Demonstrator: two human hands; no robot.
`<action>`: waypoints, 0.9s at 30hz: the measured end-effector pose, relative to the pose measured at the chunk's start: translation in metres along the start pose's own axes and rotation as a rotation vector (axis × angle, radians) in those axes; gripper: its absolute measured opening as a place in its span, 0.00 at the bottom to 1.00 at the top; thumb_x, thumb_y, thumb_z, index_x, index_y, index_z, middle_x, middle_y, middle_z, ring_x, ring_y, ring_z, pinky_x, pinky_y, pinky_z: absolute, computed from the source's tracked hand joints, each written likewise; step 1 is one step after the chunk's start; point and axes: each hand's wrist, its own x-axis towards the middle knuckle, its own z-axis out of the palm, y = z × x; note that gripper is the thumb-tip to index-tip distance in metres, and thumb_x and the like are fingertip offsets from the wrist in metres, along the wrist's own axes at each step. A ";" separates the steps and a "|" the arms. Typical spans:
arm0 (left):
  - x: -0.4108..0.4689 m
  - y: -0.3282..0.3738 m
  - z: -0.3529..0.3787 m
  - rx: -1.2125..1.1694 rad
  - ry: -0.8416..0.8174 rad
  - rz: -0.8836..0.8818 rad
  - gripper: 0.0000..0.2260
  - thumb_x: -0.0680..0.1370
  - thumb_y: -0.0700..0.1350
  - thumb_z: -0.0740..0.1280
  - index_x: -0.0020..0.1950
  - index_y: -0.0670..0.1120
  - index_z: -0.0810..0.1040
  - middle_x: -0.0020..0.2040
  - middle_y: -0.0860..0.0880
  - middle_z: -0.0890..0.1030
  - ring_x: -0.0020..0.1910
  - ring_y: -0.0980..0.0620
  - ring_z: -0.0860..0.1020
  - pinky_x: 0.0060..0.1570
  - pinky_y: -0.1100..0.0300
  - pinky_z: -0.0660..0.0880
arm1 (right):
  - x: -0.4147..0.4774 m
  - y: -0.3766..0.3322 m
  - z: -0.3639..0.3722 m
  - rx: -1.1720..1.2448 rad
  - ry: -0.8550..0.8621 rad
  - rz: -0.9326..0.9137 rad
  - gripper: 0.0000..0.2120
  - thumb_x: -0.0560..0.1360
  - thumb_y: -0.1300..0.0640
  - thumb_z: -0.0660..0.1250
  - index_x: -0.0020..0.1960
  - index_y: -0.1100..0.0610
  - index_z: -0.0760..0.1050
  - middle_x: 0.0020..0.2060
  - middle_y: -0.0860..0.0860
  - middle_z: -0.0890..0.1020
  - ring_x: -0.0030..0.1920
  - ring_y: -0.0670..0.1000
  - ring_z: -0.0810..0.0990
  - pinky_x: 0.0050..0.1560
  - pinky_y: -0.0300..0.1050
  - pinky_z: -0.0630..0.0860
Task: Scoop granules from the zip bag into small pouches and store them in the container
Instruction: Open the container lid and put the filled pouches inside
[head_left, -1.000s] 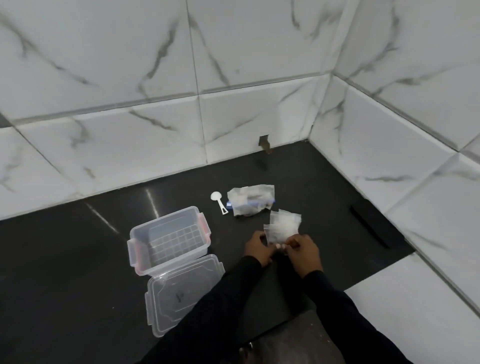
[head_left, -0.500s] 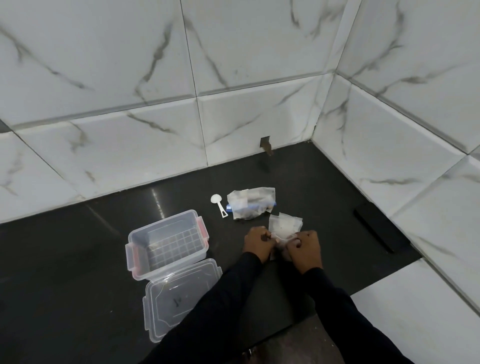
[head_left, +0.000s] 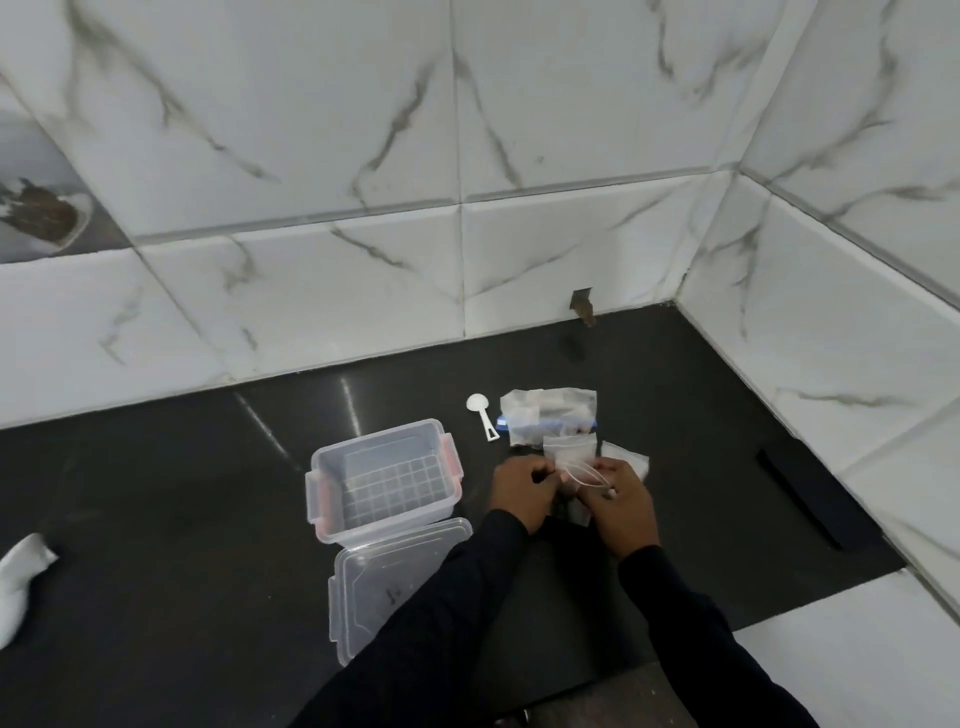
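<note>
A small clear pouch (head_left: 569, 455) stands upright between my hands above the dark counter. My left hand (head_left: 522, 486) pinches its left edge and my right hand (head_left: 615, 501) pinches its right edge, fingers curled. More pouches (head_left: 631, 459) lie just behind my right hand. The crumpled zip bag (head_left: 545, 415) with a blue strip lies behind them. A white scoop (head_left: 482, 415) rests to the bag's left. The clear container (head_left: 382, 478) with red clips stands open at the left, nothing inside. Its lid (head_left: 384, 582) lies flat in front of it.
White marble-tiled walls close the counter at the back and right. A dark slot (head_left: 797, 499) runs along the right wall. A crumpled white object (head_left: 21, 577) lies at the far left edge. A chipped tile patch (head_left: 39, 213) shows on the left wall.
Both hands have drawn one pouch away from the stack and hold it upright between them. The view has shifted, bringing the white object at the far left into sight.
</note>
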 end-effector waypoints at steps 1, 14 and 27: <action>-0.002 -0.001 -0.006 0.009 0.001 0.007 0.07 0.74 0.48 0.70 0.42 0.47 0.87 0.39 0.50 0.86 0.41 0.53 0.82 0.45 0.63 0.77 | 0.002 0.000 0.004 -0.039 -0.009 -0.016 0.07 0.72 0.54 0.75 0.48 0.47 0.80 0.49 0.47 0.84 0.48 0.47 0.83 0.50 0.47 0.80; -0.020 -0.026 -0.046 0.038 0.097 0.007 0.08 0.75 0.43 0.68 0.40 0.45 0.85 0.35 0.52 0.81 0.37 0.56 0.77 0.42 0.66 0.72 | -0.009 -0.011 0.041 -0.088 -0.208 -0.130 0.02 0.74 0.59 0.73 0.45 0.53 0.82 0.40 0.51 0.85 0.45 0.49 0.84 0.47 0.43 0.80; -0.025 -0.007 -0.091 -0.189 0.156 0.007 0.09 0.75 0.42 0.71 0.35 0.42 0.82 0.29 0.51 0.77 0.29 0.58 0.72 0.35 0.66 0.71 | 0.009 -0.033 0.048 0.312 -0.429 0.096 0.13 0.80 0.69 0.60 0.60 0.65 0.79 0.57 0.62 0.84 0.58 0.62 0.83 0.59 0.59 0.79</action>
